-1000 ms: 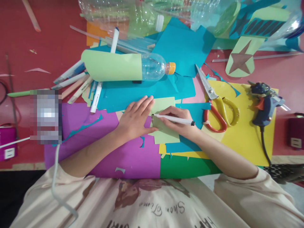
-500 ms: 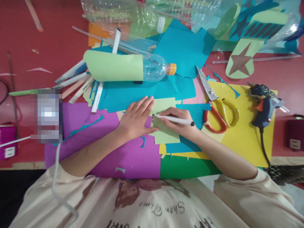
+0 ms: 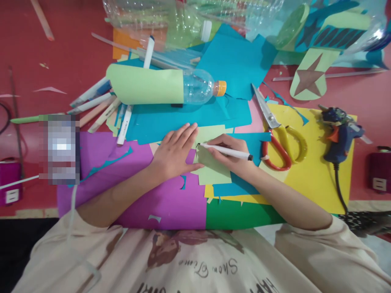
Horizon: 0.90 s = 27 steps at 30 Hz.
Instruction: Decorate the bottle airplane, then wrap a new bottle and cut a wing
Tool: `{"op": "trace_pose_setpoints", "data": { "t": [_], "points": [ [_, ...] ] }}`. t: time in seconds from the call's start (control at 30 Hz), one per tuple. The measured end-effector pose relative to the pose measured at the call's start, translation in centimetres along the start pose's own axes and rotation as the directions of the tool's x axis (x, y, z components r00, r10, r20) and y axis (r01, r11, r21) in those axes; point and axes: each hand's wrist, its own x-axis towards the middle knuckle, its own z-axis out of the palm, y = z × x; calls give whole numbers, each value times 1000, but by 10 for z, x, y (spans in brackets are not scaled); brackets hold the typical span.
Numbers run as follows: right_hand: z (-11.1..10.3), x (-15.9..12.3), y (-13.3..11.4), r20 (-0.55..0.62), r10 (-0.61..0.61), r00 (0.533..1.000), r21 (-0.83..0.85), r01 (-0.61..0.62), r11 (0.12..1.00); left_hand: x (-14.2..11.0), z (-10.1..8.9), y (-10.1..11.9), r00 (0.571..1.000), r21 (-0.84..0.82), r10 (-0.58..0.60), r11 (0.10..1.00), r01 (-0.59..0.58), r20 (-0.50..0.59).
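Note:
A pale green piece of paper (image 3: 215,169) lies in front of me on top of blue and purple sheets. My left hand (image 3: 174,152) rests flat along its left side, thumb out and fingers stretched. In my right hand (image 3: 233,152) is a white marker (image 3: 226,151) with a black end, gripped between thumb and fingers. Its tip touches the paper near the left edge, where a short dark line shows. Just right of that hand lie scissors (image 3: 273,130) with a red and a yellow handle.
A bottle (image 3: 198,86) wrapped in light green paper lies beyond my hands. Several markers (image 3: 102,116) are piled to the left, near a blurred device (image 3: 62,148). On the right, a glue gun (image 3: 337,140) lies on a yellow sheet (image 3: 317,183). Clear plastic bottles (image 3: 137,18) are at the back.
The marker's tip has shifted slightly up and to the right on the paper, and my right hand has moved with it. My left hand stays in place.

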Motion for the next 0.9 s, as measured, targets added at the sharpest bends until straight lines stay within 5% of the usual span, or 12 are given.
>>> {"op": "trace_pose_setpoints", "data": {
  "t": [0.27,0.67,0.9],
  "points": [
    [0,1,-3,64,-76,995,-9,76,997,0,1,-1,1000,-1,7,1000,-7,-12],
    [-2,3,0,-36,104,994,35,-103,994,0,5,-2,999,8,21,1000,-21,-46],
    [-3,3,-3,48,29,998,-2,-29,1000,-1,3,-1,1000,3,6,1000,-6,-30]
  ]
}}
